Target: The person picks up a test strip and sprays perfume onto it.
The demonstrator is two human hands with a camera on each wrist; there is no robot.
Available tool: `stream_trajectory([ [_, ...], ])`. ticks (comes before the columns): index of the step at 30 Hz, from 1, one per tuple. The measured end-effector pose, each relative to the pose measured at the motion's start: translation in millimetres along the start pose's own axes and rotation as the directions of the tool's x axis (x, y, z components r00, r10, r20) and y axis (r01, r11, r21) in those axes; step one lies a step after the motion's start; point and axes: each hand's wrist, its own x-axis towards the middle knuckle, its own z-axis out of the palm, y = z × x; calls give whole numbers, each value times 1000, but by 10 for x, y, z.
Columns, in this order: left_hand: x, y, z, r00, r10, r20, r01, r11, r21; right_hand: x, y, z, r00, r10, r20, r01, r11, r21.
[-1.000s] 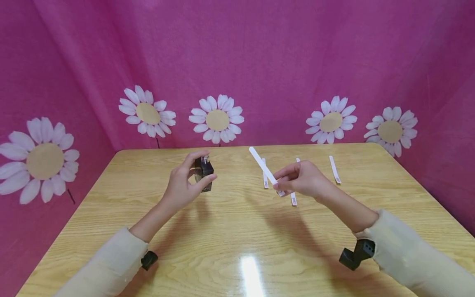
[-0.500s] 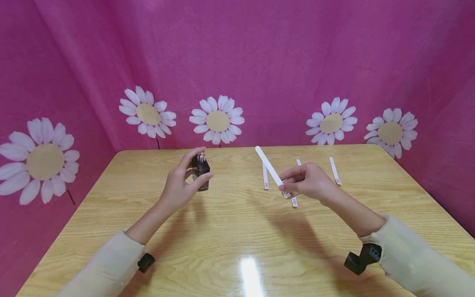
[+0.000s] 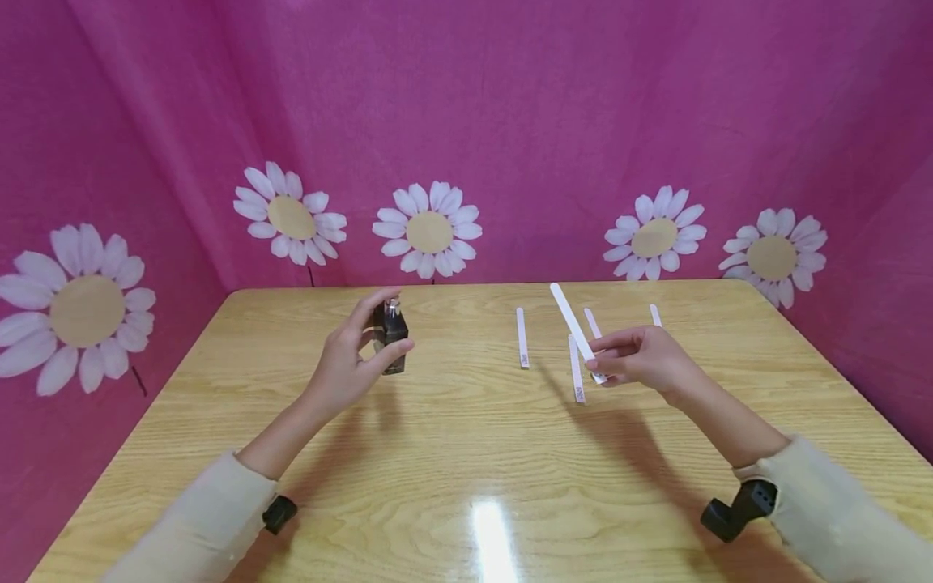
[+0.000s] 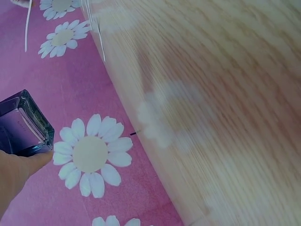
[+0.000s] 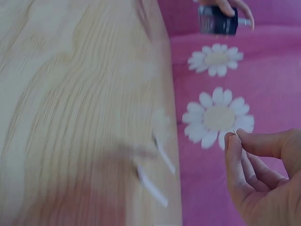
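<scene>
In the head view my left hand (image 3: 338,368) holds a dark glass perfume bottle (image 3: 394,334) upright above the table, the index finger on its silver spray top and the thumb low on its side. The left wrist view shows the lower part of the bottle (image 4: 26,125). Over on the right, my right hand (image 3: 645,360) pinches a white paper test strip (image 3: 570,320) by its lower end; its free end slants up and left. Several similar strips lie on the wood, among them a left one (image 3: 521,338) and a middle one (image 3: 577,374).
The wooden table (image 3: 408,486) reaches back to a pink curtain (image 3: 510,138) printed with large daisies. A far-right strip (image 3: 655,315) lies partly behind my right hand. Black wrist cameras sit at both sleeves, and the right one (image 3: 739,510) hangs over the table.
My right hand has carried its strip to the right, away from the bottle, uncovering more of the middle strips. My left hand and the bottle have shifted slightly left.
</scene>
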Motion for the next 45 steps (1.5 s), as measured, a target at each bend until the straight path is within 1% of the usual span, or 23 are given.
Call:
stream_trajectory([
  [5, -13, -19, -19, 1000, -10, 6, 10, 1000, 6, 18, 195, -204, 999, 29, -33, -29, 1000, -1],
  [10, -11, -41, -25, 1000, -20, 16, 21, 1000, -9, 41, 371, -377, 996, 66, -65, -66, 998, -7],
  [18, -14, -31, -28, 999, -17, 30, 18, 1000, -4, 72, 628, -591, 989, 112, -96, -116, 992, -43],
  [24, -18, -14, -39, 999, -17, 29, 17, 1000, -7, 99, 752, -652, 981, 162, -109, -164, 987, -3],
  [29, -18, -9, -49, 1000, -14, 23, 14, 1000, -3, 113, 807, -673, 972, 208, -111, -209, 978, 2],
  [38, -13, 0, -50, 1000, -2, 17, 2, 1000, 5, 84, 843, -630, 953, 249, -171, -264, 962, -73],
  [45, -27, -2, -40, 1000, -1, 19, 1, 1000, 6, 40, 869, -629, 949, 262, -176, -284, 952, -114],
])
